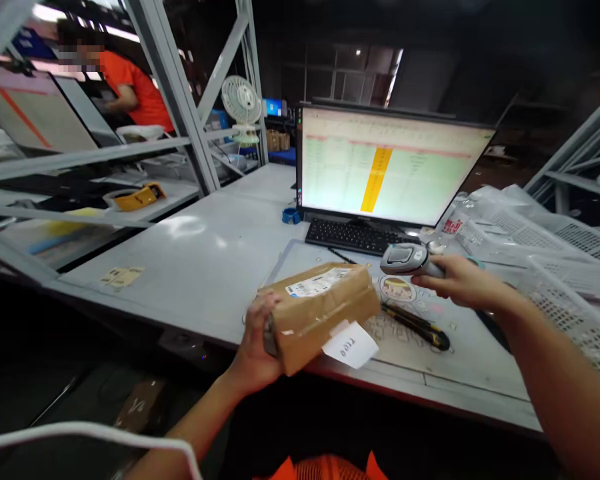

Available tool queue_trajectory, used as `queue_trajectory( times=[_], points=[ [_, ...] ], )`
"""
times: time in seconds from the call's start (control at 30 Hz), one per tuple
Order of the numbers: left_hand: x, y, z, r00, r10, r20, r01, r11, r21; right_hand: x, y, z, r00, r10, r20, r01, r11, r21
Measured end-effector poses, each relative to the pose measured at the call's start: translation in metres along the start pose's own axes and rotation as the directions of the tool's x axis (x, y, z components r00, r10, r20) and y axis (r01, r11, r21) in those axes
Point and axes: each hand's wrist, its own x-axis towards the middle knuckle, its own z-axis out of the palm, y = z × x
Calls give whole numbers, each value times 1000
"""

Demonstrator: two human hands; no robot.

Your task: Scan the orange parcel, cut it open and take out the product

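Observation:
Gripped at its left end by my left hand [260, 337], a brown cardboard box [325, 313] is tilted over the front edge of the table. A white printed label [317, 283] is stuck on its top, and a white paper slip [351, 345] with handwritten digits hangs from its near side. My right hand [453, 277] is closed around the handle of a grey barcode scanner [405, 259], held above the table with its head toward the box. Between the box and my right forearm lies a black and yellow utility knife [417, 327].
Behind the box stand a keyboard [350, 233] and a lit monitor [390, 167]. White plastic baskets [570, 293] with clear bags crowd the right side. Metal shelf posts [180, 100] and a small fan [241, 103] rise at the left. A person in orange [135, 90] works beyond.

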Motion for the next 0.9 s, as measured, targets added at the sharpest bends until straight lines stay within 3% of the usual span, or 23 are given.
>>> queue_trajectory(
  times=[0.07, 0.13, 0.2, 0.3, 0.37, 0.43, 0.53, 0.57, 0.63, 0.7, 0.77, 0.9],
  points=[
    [21, -15, -8, 951, -309, 22, 309, 940, -143, 1, 32, 24, 980, 151, -127, -167, 978, -124],
    [39, -30, -12, 867, -491, 85, 494, 824, -279, 1, 67, 54, 922, 312, -227, -359, 910, -206],
    [49, -40, -10, 821, -555, 133, 560, 740, -371, -2, 98, 85, 866, 425, -263, -484, 844, -231],
    [47, -44, -3, 795, -592, 136, 588, 695, -413, -9, 124, 117, 823, 484, -299, -559, 785, -266],
    [41, -44, 1, 786, -602, 137, 599, 689, -408, -12, 126, 118, 808, 519, -278, -585, 757, -289],
    [37, -44, 4, 768, -626, 137, 623, 679, -390, -10, 115, 103, 788, 553, -270, -614, 738, -281],
    [36, -48, 4, 734, -670, 111, 657, 658, -368, 9, 86, 70, 766, 502, -401, -610, 765, -207],
    [37, -50, 3, 726, -680, 106, 665, 654, -360, 22, 76, 62, 776, 450, -441, -571, 799, -190],
    [38, -53, 1, 716, -690, 106, 679, 653, -336, 53, 66, 55, 820, 402, -409, -510, 837, -200],
    [39, -55, 0, 711, -693, 121, 691, 655, -307, 86, 66, 60, 862, 405, -306, -474, 857, -200],
    [40, -55, -1, 710, -690, 139, 696, 660, -284, 113, 73, 71, 875, 436, -212, -475, 858, -195],
    [42, -52, -3, 719, -680, 143, 688, 669, -280, 140, 87, 89, 837, 517, -182, -545, 817, -187]
  ],
)
